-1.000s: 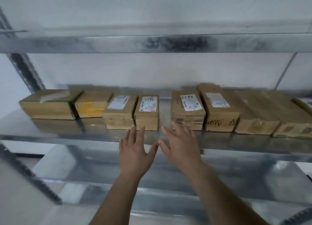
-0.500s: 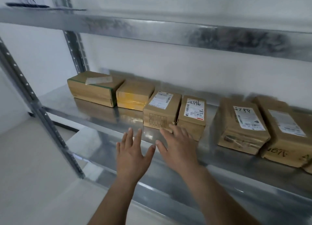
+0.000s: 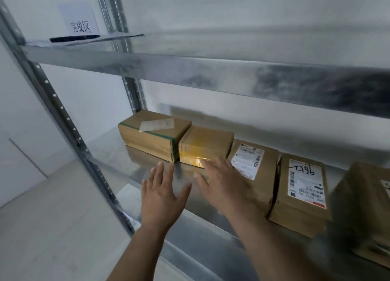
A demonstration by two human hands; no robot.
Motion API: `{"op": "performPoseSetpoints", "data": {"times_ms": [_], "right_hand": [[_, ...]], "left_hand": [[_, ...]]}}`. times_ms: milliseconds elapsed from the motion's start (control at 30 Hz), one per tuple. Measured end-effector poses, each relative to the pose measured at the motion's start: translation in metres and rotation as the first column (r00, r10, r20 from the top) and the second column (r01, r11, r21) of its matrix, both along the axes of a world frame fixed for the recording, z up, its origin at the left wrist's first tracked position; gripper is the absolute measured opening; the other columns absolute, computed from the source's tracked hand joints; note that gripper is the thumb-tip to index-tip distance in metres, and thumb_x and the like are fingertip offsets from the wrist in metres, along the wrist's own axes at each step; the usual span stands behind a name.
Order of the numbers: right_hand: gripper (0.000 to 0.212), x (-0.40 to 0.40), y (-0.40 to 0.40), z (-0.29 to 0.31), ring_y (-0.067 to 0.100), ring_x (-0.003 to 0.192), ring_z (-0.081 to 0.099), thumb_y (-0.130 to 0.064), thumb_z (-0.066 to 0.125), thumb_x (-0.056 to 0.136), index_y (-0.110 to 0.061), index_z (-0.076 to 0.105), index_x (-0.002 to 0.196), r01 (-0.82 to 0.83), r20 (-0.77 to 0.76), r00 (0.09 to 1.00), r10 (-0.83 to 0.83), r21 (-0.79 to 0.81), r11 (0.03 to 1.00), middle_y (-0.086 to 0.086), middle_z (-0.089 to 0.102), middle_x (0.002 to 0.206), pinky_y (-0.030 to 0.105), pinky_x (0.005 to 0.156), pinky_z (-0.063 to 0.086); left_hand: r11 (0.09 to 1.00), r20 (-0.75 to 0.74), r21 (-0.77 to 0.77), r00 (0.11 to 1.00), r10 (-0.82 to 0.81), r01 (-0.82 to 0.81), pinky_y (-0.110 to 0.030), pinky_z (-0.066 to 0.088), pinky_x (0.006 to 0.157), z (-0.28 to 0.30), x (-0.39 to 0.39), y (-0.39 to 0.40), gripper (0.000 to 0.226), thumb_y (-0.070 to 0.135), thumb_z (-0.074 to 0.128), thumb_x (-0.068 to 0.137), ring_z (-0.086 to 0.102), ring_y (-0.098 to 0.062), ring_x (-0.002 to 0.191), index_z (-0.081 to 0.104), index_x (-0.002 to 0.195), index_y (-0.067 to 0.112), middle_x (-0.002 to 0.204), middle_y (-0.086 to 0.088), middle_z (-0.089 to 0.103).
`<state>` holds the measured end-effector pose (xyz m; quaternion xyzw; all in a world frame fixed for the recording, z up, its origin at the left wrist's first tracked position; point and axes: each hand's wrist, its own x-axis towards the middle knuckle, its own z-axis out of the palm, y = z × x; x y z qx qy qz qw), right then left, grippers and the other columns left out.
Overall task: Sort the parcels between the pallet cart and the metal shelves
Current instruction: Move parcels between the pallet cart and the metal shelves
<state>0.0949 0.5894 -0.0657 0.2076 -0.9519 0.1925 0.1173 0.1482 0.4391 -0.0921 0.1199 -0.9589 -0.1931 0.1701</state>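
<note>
metal shelf point(image 3: 118, 154) | parcels in a row, 9 to 3 o'clock — green-taped box point(image 3: 154, 135), yellow-taped box point(image 3: 205, 144) touching it, labelled box point(image 3: 253, 166), box marked 9652 (handwritten) point(image 3: 301, 194) | upper shelf point(image 3: 190, 69) — sign point(image 3: 79, 20) at 11 o'clock

In front of my hands the shelf point(image 3: 118, 154) is bare. The parcels point(image 3: 205, 144) block the back, and the upper shelf point(image 3: 190, 71) hangs low above.

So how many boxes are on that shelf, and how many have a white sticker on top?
Brown cardboard boxes with a white label on top: 4, at and, the last cut off by the edge.
Brown cardboard box with shiny yellow tape, no label showing: 1
Total: 5 boxes
</note>
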Motion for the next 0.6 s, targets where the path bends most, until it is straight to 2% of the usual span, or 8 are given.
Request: {"op": "performPoseSetpoints", "data": {"times_ms": [133, 267, 367, 500, 600], "right_hand": [[0.04, -0.023, -0.035, -0.011, 0.021, 0.109, 0.046, -0.049, 0.041, 0.094, -0.025, 0.052, 0.123, 0.005, 0.008, 1.0, -0.005, 0.011, 1.0, 0.003, 0.054, 0.12, 0.03, 0.073, 0.031], [0.047, -0.048, -0.073, -0.013, 0.024, 0.11, 0.048, -0.051, 0.041, 0.093, -0.021, 0.052, 0.127, 0.079, 0.032, 0.996, -0.079, 0.011, 0.997, 0.006, 0.057, 0.12, 0.034, 0.08, 0.04], [0.044, -0.066, -0.101, -0.008, 0.026, 0.107, 0.049, -0.05, 0.042, 0.093, -0.019, 0.055, 0.122, 0.19, 0.07, 0.979, -0.19, 0.008, 0.982, 0.007, 0.057, 0.118, 0.035, 0.081, 0.039], [0.033, -0.09, -0.139, -0.004, 0.018, 0.084, 0.049, -0.05, 0.04, 0.094, -0.019, 0.053, 0.095, 0.336, 0.139, 0.933, -0.332, -0.006, 0.942, 0.004, 0.056, 0.1, 0.031, 0.068, 0.035], [0.035, -0.108, -0.162, -0.006, 0.019, 0.083, 0.055, -0.048, 0.038, 0.096, -0.017, 0.054, 0.096, 0.429, 0.195, 0.885, -0.422, 0.008, 0.903, 0.001, 0.053, 0.089, 0.031, 0.067, 0.042]], "left_hand": [[1.0, 0.02, 0.008, 1.0, 0.005, -0.005, -0.039, 0.009, 0.117, -0.007, -0.016, -0.038, 0.074, 0.066, 0.035, 0.087, 0.005, -0.016, 0.145, 0.015, 0.149, 0.03, 0.158, 0.0, 0.009], [0.999, 0.027, 0.024, 0.999, -0.04, 0.04, -0.042, 0.013, 0.117, -0.005, -0.049, -0.086, 0.074, 0.063, 0.039, 0.087, 0.009, -0.019, 0.145, 0.018, 0.148, 0.029, 0.157, -0.002, 0.013], [0.994, 0.028, 0.043, 0.995, -0.1, 0.098, -0.04, 0.013, 0.116, 0.002, -0.078, -0.123, 0.073, 0.061, 0.043, 0.087, 0.012, -0.02, 0.144, 0.021, 0.148, 0.027, 0.157, -0.003, 0.017], [0.987, 0.016, 0.048, 0.988, -0.152, 0.151, -0.041, 0.016, 0.115, 0.011, -0.116, -0.175, 0.072, 0.057, 0.047, 0.087, 0.016, -0.023, 0.143, 0.025, 0.147, 0.024, 0.156, -0.005, 0.019], [0.982, 0.009, 0.015, 0.982, -0.189, 0.189, -0.041, 0.02, 0.114, 0.014, -0.145, -0.211, 0.072, 0.057, 0.047, 0.088, 0.019, -0.025, 0.142, 0.026, 0.147, 0.022, 0.155, -0.007, 0.021]]}}
